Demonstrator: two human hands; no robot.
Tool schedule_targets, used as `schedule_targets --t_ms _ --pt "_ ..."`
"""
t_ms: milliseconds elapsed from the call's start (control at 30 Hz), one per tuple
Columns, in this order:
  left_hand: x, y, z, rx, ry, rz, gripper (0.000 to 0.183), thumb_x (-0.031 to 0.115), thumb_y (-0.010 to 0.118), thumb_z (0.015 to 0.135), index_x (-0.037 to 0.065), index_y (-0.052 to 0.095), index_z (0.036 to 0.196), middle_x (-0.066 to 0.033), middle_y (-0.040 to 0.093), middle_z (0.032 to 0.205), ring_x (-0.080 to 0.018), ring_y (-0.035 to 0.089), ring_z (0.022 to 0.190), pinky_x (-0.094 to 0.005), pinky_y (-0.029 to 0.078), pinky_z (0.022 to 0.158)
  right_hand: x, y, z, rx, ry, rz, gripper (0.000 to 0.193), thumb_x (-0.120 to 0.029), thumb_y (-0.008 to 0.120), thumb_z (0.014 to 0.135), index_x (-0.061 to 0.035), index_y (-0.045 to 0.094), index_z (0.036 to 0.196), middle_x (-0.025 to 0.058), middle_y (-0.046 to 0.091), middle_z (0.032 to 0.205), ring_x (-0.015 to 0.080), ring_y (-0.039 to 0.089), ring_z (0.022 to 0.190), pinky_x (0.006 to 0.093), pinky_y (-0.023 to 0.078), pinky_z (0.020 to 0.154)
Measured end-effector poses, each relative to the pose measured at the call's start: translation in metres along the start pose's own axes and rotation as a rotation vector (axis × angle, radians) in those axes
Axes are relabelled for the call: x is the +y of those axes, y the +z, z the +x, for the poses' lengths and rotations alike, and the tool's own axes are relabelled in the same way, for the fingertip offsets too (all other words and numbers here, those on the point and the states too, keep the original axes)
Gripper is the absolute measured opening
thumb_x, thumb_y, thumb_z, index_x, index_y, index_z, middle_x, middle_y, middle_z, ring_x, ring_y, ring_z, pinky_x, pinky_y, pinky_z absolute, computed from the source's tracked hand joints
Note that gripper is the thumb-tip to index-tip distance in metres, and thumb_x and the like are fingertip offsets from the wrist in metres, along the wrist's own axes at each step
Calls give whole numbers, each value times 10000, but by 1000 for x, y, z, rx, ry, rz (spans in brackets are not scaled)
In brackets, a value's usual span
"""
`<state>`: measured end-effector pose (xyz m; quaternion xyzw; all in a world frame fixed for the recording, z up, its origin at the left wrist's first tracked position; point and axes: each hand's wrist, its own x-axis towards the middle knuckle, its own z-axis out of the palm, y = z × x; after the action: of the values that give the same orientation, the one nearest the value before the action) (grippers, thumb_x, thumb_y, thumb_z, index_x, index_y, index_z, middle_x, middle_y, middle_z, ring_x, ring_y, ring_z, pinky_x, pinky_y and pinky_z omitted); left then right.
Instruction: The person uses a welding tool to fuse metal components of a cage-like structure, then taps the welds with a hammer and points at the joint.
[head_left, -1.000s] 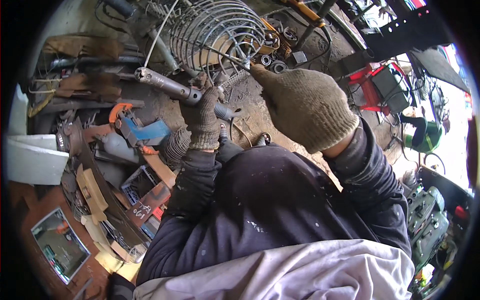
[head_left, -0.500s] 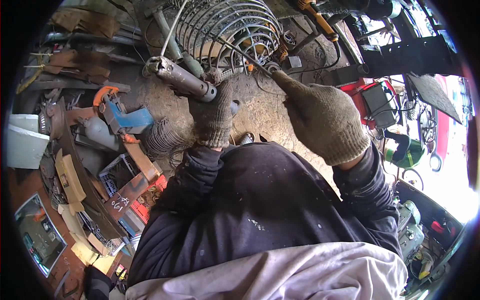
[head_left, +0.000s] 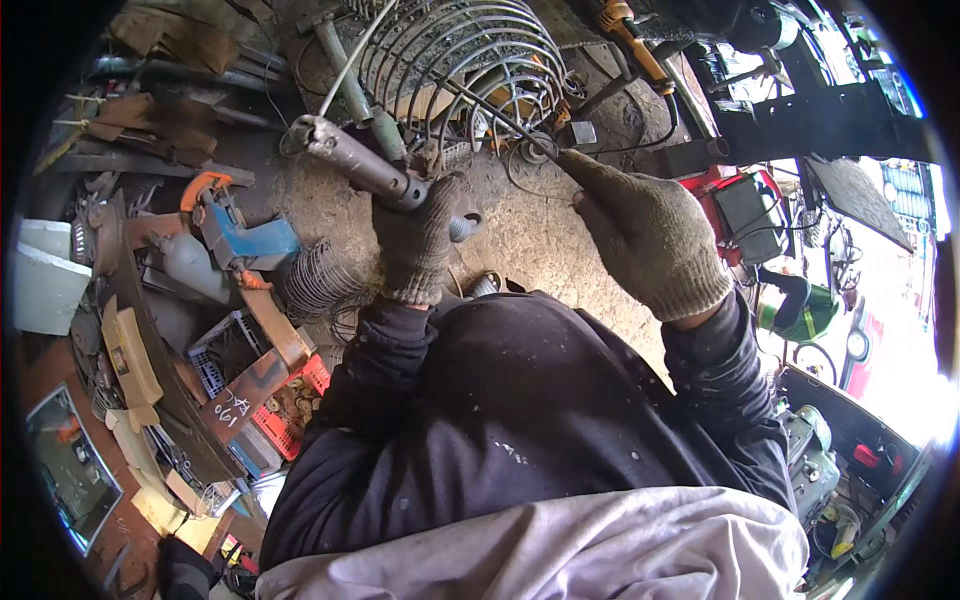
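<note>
A knitted work glove covers my left hand, whose fingers are wrapped round the near end of a brown metal tube with holes in its wall and a ragged far end. Beside the fingers a threaded metal end sticks out to the right; whether it belongs to the tube is hidden. My right hand, also gloved, is closed on a thin dark metal rod. The rod points away to the upper left, over a large wire coil, and does not touch the tube.
An orange power tool with a cord lies far right of the coil. At left stand a blue-and-orange clamp tool, a spring-like wire coil and crates. A red-and-grey machine is at right. A person in green is beyond.
My right hand and the rod have shifted slightly down and right. My left hand has turned a little, showing more of the threaded end. Both grips stay the same.
</note>
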<state>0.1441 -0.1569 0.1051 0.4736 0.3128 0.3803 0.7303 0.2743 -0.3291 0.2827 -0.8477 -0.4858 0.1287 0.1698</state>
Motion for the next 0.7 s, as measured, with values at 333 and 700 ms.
schedule_targets --t_ms 333,700 --pt "23 -43 11 -175 -89 69 497 -61 703 843 34 527 1298 -146 632 1232 -219 702 939 -414 631 811 -1 10 0 120 32 90 351 -266 618 938 -169 691 1267 175 720 931 362 708 855 459 567 745" --pt "88 -71 29 -180 -200 -87 444 -60 706 813 133 514 1164 -71 652 1082 -194 670 823 -397 601 723 0 11 -2 149 93 157 323 -232 660 908 -154 718 1216 163 733 949 354 712 866 438 571 740"
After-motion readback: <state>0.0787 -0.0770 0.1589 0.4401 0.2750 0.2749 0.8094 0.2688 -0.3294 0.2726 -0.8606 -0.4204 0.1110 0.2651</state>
